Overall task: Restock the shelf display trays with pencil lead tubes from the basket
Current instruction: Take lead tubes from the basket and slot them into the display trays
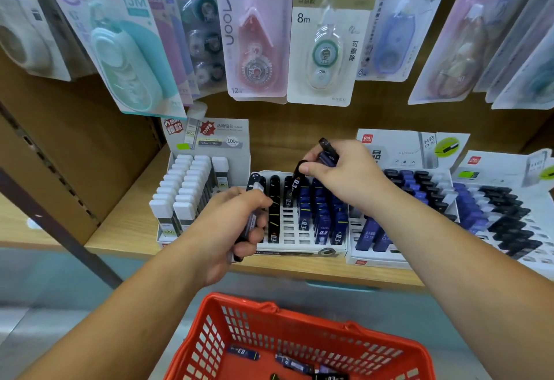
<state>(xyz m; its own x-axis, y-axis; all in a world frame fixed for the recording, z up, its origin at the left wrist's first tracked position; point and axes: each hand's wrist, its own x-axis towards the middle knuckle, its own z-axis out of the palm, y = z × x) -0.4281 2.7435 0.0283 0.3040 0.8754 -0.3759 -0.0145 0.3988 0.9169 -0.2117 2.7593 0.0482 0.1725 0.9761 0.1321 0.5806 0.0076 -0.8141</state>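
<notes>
far left: the wooden shelf [126, 223] carries the left tray [215, 139], with two full rows of white-capped tubes [186, 196] and a short third row, all upright.

just beside it, the left hand [233, 226]: fingers curled round a bundle of dark lead tubes [255, 184], held upright against the middle tray's front left corner.

below, centre: red basket [269, 309], a few blue lead tubes [242, 352] lying flat on its floor.

middle tray [299, 249]: white grid, black tubes in its left columns, blue ones to the right, several front slots bare.

over its rear we see the right hand [347, 172]: thumb and forefinger pinch one black tube [297, 178], tilted, lower end down among the black columns. we cannot tell whether it sits in a slot. a second dark tube [328, 150] sticks up from the same hand.

right of that, the right tray [377, 259] and the far-right tray [494, 166] hold blue and black tubes in diagonal ranks.

above all, carded correction tapes [257, 34] hang.
</notes>
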